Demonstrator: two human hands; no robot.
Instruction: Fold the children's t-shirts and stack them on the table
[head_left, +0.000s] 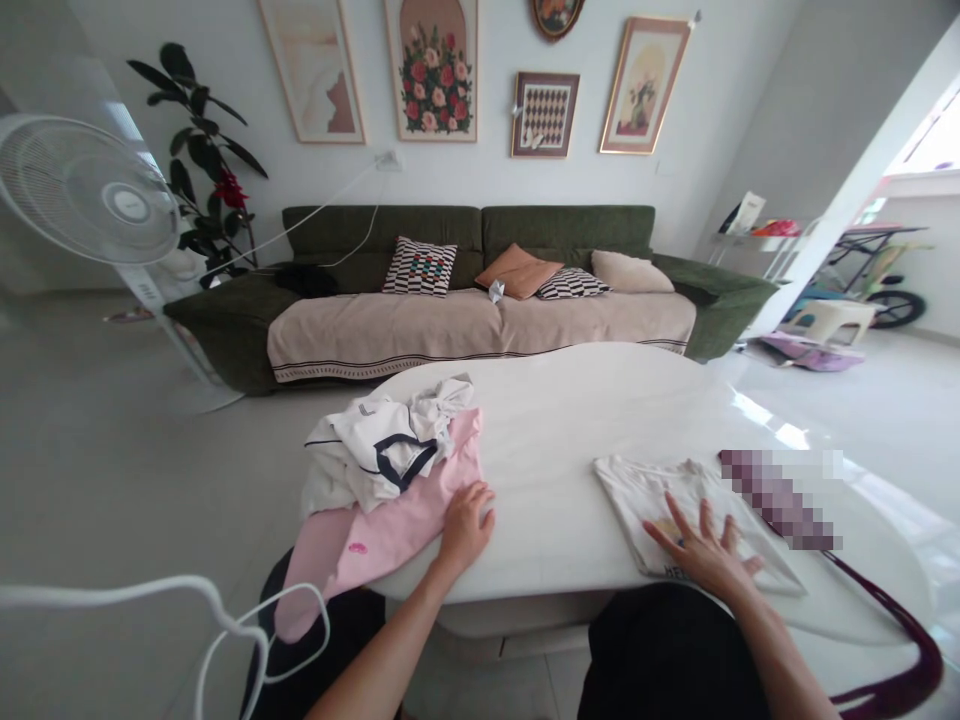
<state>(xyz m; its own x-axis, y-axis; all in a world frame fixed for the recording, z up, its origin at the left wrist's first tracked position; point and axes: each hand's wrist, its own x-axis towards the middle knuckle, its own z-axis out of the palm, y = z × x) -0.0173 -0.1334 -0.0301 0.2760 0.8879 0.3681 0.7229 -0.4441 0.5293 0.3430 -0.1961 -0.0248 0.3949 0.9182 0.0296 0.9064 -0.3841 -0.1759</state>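
Note:
My right hand (701, 550) lies flat with fingers spread on a folded white T-shirt (626, 490) at the right of the white table. Part of the shirt's print shows beneath the fingers. Over at the left, my left hand (466, 520) rests on the tabletop at the edge of a pink garment (397, 530), its fingers loosely bent and apart. One end of the pink garment hangs over the table's front edge. On top of it sits a crumpled white garment with dark trim (352, 450).
The white table (555, 420) has rounded edges. A purple strap (892, 600) runs from a blurred-out item at the right. White cable (150, 592) loops at the lower left. Beyond stand a green sofa (562, 230) with cushions and a white fan (90, 190).

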